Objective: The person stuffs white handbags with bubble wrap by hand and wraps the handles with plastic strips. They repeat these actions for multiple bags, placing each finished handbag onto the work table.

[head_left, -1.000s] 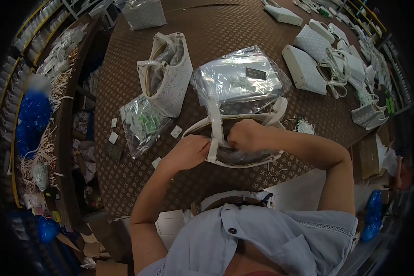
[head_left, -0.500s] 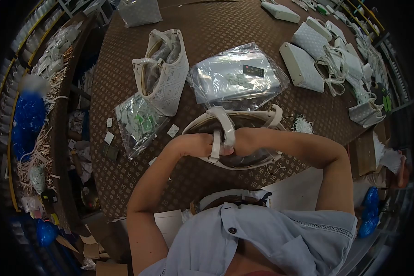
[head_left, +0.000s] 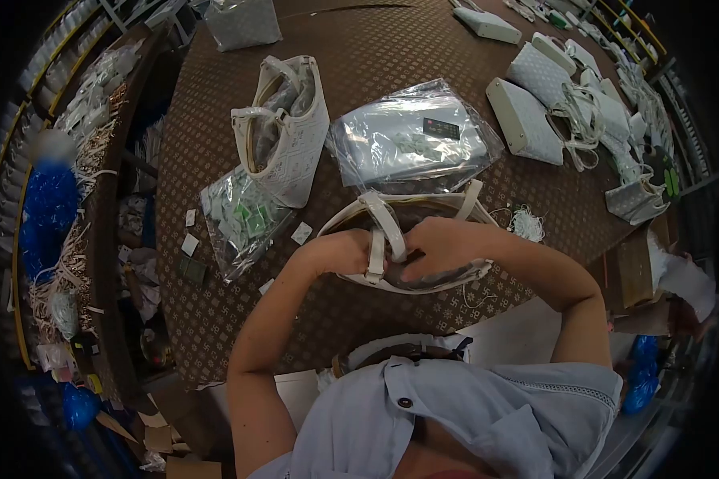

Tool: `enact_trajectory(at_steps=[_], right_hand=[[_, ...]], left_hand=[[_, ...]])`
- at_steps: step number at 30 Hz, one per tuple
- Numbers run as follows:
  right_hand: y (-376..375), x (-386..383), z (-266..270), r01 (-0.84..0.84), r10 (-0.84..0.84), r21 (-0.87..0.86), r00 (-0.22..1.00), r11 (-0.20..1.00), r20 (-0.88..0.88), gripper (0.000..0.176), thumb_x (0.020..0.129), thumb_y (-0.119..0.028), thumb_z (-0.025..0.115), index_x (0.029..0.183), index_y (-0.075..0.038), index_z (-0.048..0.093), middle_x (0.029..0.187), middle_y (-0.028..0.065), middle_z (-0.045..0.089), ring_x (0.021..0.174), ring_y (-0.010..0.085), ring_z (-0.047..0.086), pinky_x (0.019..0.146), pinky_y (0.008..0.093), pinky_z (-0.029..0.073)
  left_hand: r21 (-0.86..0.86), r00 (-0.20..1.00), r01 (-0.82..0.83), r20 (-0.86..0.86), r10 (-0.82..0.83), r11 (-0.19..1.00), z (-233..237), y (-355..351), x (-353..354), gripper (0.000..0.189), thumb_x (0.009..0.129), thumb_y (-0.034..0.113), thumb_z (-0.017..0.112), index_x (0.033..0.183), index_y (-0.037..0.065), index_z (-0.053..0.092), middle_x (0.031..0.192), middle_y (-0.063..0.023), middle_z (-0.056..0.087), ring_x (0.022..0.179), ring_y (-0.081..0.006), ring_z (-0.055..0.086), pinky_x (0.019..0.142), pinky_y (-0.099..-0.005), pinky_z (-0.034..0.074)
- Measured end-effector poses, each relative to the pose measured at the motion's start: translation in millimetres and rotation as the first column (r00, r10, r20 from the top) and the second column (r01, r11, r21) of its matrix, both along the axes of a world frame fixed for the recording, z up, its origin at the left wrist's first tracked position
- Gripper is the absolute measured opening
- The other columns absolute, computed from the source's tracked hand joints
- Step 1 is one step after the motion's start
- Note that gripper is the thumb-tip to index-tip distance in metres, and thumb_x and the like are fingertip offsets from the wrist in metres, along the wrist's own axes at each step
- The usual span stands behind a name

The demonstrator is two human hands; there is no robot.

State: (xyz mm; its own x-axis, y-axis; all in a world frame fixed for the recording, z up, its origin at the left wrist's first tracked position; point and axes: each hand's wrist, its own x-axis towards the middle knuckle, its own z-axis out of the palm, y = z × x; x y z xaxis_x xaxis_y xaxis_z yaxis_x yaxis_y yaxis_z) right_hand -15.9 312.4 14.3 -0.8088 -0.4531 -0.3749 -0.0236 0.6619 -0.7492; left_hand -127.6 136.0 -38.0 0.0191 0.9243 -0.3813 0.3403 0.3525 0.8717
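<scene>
A white handbag (head_left: 447, 278) with a brown interior stands before me, its mouth facing up. My left hand (head_left: 348, 251) reaches in from the left, passing behind a white handle (head_left: 388, 225) that hides its fingers. Over the bag's opening is my right hand (head_left: 438, 243), fingers apart and pointing down into it beside the handle. Clear plastic shows inside, below the right hand. Whether the left fingers grip anything is hidden.
Another white handbag (head_left: 295, 148), handles wrapped, stands beyond a plastic bag of green-white packets (head_left: 244, 211). Shiny clear plastic bags (head_left: 407, 136) lie ahead. Several white bags (head_left: 527, 120) fill the right side. A white string bundle (head_left: 527, 224) sits nearby. Shelving (head_left: 96, 207) flanks the left.
My right hand has shifted slightly right, away from the left hand, and its fingers have spread. The near handle has tilted a little; the left hand stays behind it.
</scene>
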Motion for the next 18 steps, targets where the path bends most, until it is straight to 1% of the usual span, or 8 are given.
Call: enact_trajectory(at_steps=[3,4,6,9,14,16,17,18], right_hand=[[-11,1,-6,-0.031,0.059,0.282,0.994,0.959,-0.09,0.021,0.076,-0.017,0.054,0.087,-0.002,0.065,0.079,0.0166,0.065,0.076,0.0326,0.063,0.071,0.0402,0.049],[-13,-2,-9,-0.025,0.052,0.279,0.994,0.96,-0.092,0.021,0.076,-0.017,0.054,0.087,-0.002,0.065,0.079,0.0166,0.065,0.076,0.0326,0.063,0.071,0.0402,0.049],[-16,-8,-21,-0.051,0.056,0.494,0.998,0.868,0.006,0.02,0.076,-0.017,0.054,0.084,-0.002,0.065,0.079,0.0172,0.065,0.076,0.0326,0.063,0.071,0.0424,0.05],[-7,-18,-47,0.009,0.009,0.488,0.999,0.873,-0.034,0.021,0.08,-0.02,0.052,0.082,-0.004,0.065,0.075,0.0182,0.063,0.073,0.0361,0.061,0.068,0.0427,0.05],[6,3,-2,-0.011,0.102,0.386,0.971,0.923,-0.216,0.027,0.081,-0.028,0.054,0.082,-0.004,0.066,0.08,0.0141,0.065,0.075,0.0337,0.062,0.069,0.042,0.049],[19,19,48,0.229,-0.134,0.33,0.949,0.916,-0.286,0.03,0.081,-0.035,0.056,0.083,-0.007,0.067,0.079,0.0119,0.065,0.076,0.0329,0.061,0.068,0.0402,0.048],[28,26,62,0.229,-0.135,0.33,0.949,0.916,-0.284,0.03,0.081,-0.035,0.056,0.083,-0.007,0.067,0.079,0.0119,0.065,0.076,0.0329,0.061,0.068,0.0402,0.048],[38,34,74,0.329,-0.249,0.462,0.942,0.823,-0.227,0.03,0.08,-0.036,0.057,0.084,-0.009,0.068,0.079,0.0117,0.064,0.076,0.0318,0.061,0.067,0.0392,0.048]], left_hand=[[0.159,0.991,-0.031,-0.125,0.051,0.987,-9,-2,0,0.026,0.077,0.017,0.06,0.097,0.001,0.06,0.085,-0.0125,0.063,0.077,-0.0224,0.058,0.072,-0.0327,0.046],[0.157,0.991,-0.025,-0.128,0.045,0.987,-14,-3,0,0.026,0.077,0.017,0.06,0.097,0.001,0.06,0.085,-0.0125,0.063,0.077,-0.0224,0.058,0.072,-0.0327,0.046],[0.275,0.966,0.0,-0.247,0.07,0.961,-22,-4,-1,0.023,0.074,0.013,0.059,0.094,0.001,0.06,0.082,-0.0136,0.062,0.074,-0.0265,0.058,0.071,-0.0354,0.046],[0.267,0.958,-0.102,-0.232,0.166,0.958,-6,-3,1,0.022,0.071,0.009,0.059,0.091,0.0,0.06,0.082,-0.0157,0.062,0.076,-0.0309,0.058,0.071,-0.0376,0.046],[0.274,0.913,-0.088,-0.363,0.188,0.958,-26,-2,-10,0.021,0.071,0.006,0.059,0.091,0.001,0.061,0.086,-0.0167,0.063,0.082,-0.0318,0.06,0.074,-0.0382,0.046],[0.243,0.904,-0.058,-0.399,0.154,0.968,-28,-4,-8,0.022,0.072,0.006,0.059,0.094,0.001,0.062,0.089,-0.0166,0.064,0.084,-0.0311,0.061,0.075,-0.0377,0.047],[0.246,0.924,-0.112,-0.331,0.192,0.963,-30,-5,-6,0.025,0.073,0.007,0.06,0.097,0.002,0.063,0.091,-0.0163,0.064,0.086,-0.0307,0.061,0.077,-0.0369,0.047],[0.247,0.938,-0.162,-0.263,0.228,0.955,-33,-5,-5,0.027,0.073,0.008,0.061,0.1,0.003,0.063,0.093,-0.016,0.064,0.088,-0.0302,0.062,0.079,-0.0361,0.047]])
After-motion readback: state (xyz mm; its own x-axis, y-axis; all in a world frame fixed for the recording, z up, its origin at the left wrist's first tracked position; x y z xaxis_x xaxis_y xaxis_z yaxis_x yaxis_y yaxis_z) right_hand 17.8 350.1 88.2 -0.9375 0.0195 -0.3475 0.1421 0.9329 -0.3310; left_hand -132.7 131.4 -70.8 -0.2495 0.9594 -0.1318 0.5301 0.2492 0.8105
